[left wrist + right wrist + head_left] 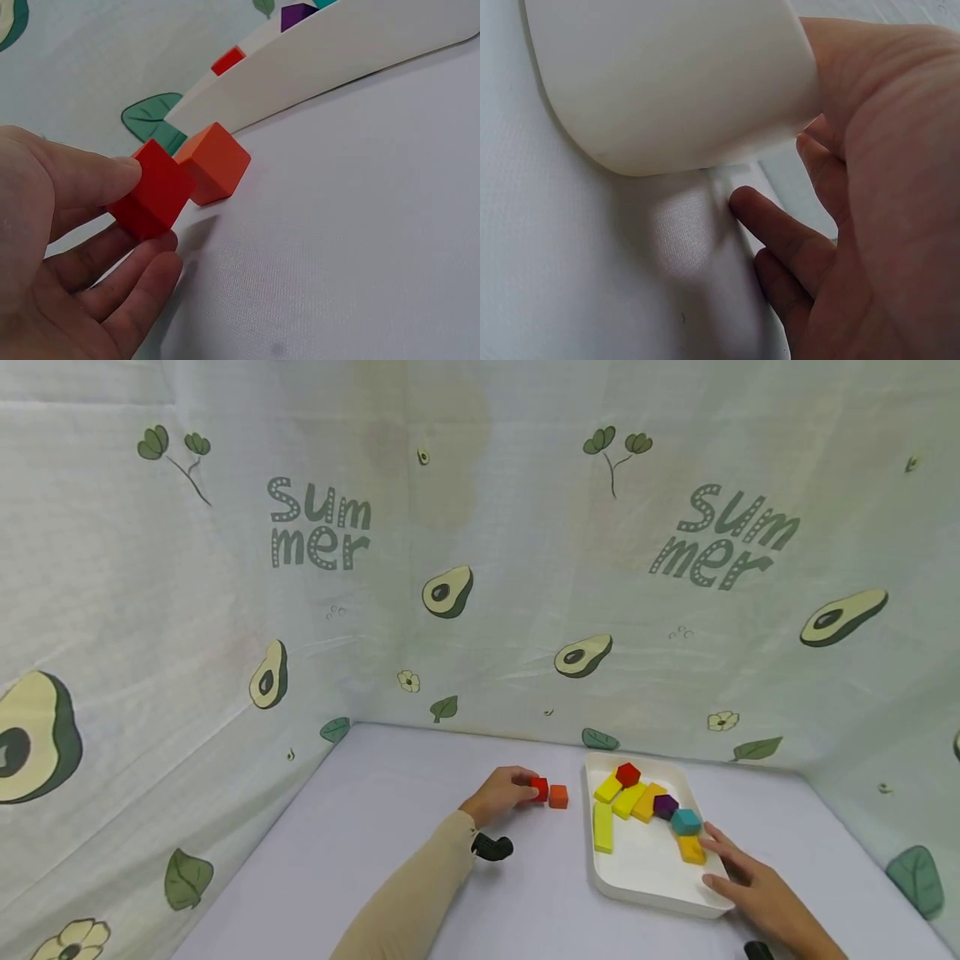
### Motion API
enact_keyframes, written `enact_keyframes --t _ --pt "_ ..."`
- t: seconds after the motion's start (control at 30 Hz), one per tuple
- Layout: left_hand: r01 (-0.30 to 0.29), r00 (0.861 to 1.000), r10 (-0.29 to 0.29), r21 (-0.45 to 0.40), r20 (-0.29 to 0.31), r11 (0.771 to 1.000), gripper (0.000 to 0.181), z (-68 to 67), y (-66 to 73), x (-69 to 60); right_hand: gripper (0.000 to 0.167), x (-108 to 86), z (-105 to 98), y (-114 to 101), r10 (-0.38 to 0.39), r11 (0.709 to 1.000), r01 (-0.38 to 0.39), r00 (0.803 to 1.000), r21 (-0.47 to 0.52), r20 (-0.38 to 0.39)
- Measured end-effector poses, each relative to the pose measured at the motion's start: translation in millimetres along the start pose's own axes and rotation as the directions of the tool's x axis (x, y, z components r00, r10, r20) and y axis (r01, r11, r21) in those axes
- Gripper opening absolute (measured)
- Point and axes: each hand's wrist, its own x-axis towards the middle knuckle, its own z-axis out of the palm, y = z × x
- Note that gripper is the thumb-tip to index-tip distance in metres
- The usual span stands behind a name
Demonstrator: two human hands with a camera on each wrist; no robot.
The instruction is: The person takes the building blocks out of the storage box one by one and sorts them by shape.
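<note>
My left hand (501, 793) pinches a red cube (154, 191) between thumb and fingers, as the left wrist view shows. Just beyond it, an orange cube (558, 797) stands on the table, right of the red one. At the right, my right hand (757, 889) holds the side wall of a white tray (645, 881). Its thumb reaches over the rim, while other fingers stay outside, under the wall in the right wrist view. Inside that tray, nearest to this hand, lie a yellow-orange block (692, 850) and a teal block (686, 822).
Also in the tray are a purple block (665, 807), a red block (627, 775) and several yellow blocks (603, 828). A printed cloth (495, 527) hangs behind and beside the white table (375, 810).
</note>
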Motion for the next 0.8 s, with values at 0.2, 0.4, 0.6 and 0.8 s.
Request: enact_keyframes --t 0.2,0.4,0.6,0.8 --pt "-0.003 1.000 0.003 0.004 0.006 1.000 0.027 -0.9 0.0 4.2 0.078 -2.8 -1 0 -0.015 1.000 0.015 1.000 -0.005 -0.014" --pt "0.052 0.997 -0.052 0.012 -0.064 0.999 0.028 -9.6 -14.4 -2.7 0.075 2.8 11 -8 -0.056 0.998 0.056 0.998 0.040 -0.006" --pt "0.048 0.997 -0.047 0.013 -0.060 0.999 0.029 -5.1 -16.5 1.1 0.073 0.8 10 -7 -0.057 0.998 0.057 0.998 -0.003 -0.021" --pt "0.053 0.997 -0.051 0.027 -0.062 0.998 0.027 5.1 -8.3 11.3 0.072 -3.5 1 -3 -0.064 0.998 0.063 0.997 -0.016 -0.044"
